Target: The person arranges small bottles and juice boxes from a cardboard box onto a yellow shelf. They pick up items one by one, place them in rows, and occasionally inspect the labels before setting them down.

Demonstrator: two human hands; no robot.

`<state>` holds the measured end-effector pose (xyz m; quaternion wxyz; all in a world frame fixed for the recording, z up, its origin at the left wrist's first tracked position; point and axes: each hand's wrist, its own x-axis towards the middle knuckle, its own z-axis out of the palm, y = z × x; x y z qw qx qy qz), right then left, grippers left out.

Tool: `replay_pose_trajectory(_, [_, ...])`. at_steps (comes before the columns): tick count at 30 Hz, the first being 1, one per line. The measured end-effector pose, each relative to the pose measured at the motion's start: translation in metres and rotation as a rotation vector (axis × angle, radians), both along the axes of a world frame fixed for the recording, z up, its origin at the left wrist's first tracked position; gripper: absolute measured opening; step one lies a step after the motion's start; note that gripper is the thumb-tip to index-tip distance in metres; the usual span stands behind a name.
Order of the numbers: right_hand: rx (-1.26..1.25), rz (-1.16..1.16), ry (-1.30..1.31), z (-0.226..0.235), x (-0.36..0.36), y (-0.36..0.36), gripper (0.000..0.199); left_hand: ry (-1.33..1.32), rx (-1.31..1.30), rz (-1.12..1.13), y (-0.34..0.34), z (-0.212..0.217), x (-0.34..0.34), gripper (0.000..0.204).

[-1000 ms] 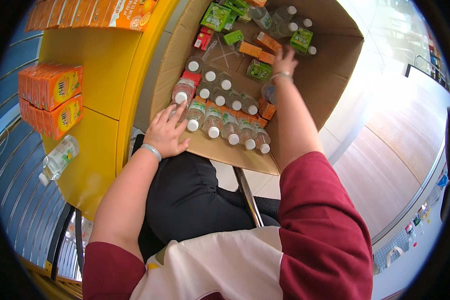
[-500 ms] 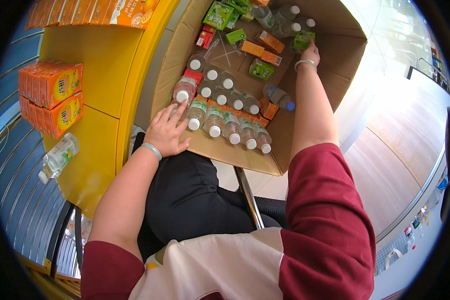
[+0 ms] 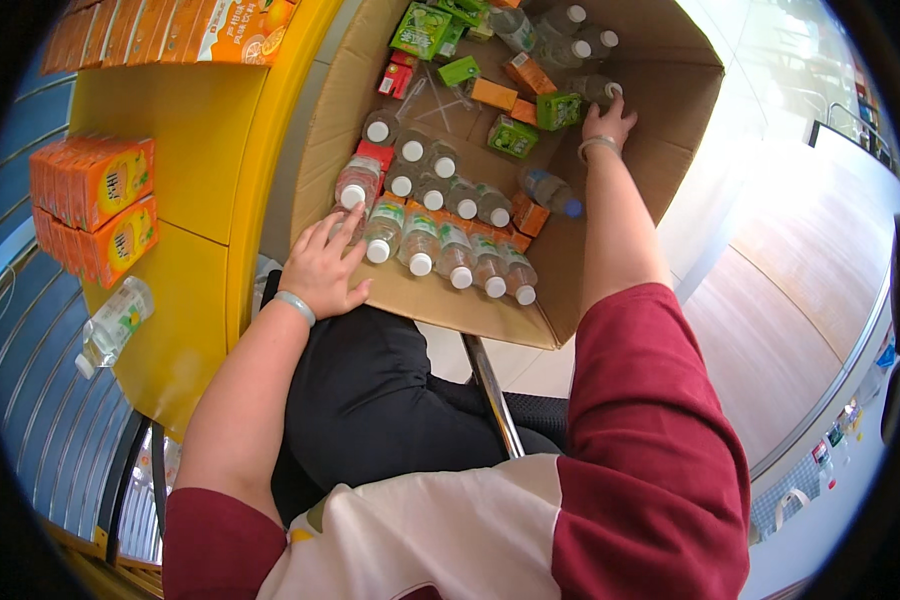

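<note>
A large cardboard box (image 3: pixel 670 150) stands open before me, with bottles and small drink cartons inside. My right hand (image 3: pixel 608 128) reaches into its right side, fingers apart, fingertips at the white cap of a clear bottle (image 3: pixel 592 88) lying there. Just left of that hand lies a green carton (image 3: pixel 558 110), with another green carton (image 3: pixel 513 136) close by. My left hand (image 3: pixel 322 266) rests with spread fingers on the box's near left edge, fingertips against a white-capped bottle (image 3: pixel 358 183). A row of labelled bottles (image 3: pixel 420 243) lines the near side.
On my left, a yellow shelf unit (image 3: pixel 185 200) holds stacked orange cartons (image 3: pixel 95 210) and a lying bottle (image 3: pixel 115 325). A blue-capped bottle (image 3: pixel 550 190) lies in the box. A metal bar (image 3: pixel 490 390) runs below the box, and a wooden tabletop (image 3: pixel 790 270) stands on the right.
My right hand has let go of the green carton, which now lies further left among the other cartons. That hand has shifted slightly down and left, its fingers spreading. My left hand stays on the edge.
</note>
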<state>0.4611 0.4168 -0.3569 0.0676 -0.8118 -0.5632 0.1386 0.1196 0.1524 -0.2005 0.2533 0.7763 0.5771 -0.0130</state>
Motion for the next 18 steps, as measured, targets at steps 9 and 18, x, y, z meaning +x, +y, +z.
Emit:
replay_pose_trajectory(9, [-0.438,0.331,-0.313,-0.070,0.033,0.063,0.059,-0.007,-0.016,0.008,-0.002,-0.002,-0.002,0.041])
replay_pose_trajectory(18, [-0.486,0.187,-0.075,-0.095,0.069,0.056,0.035,-0.027,-0.001,-0.006,0.000,-0.002,-0.002,0.040])
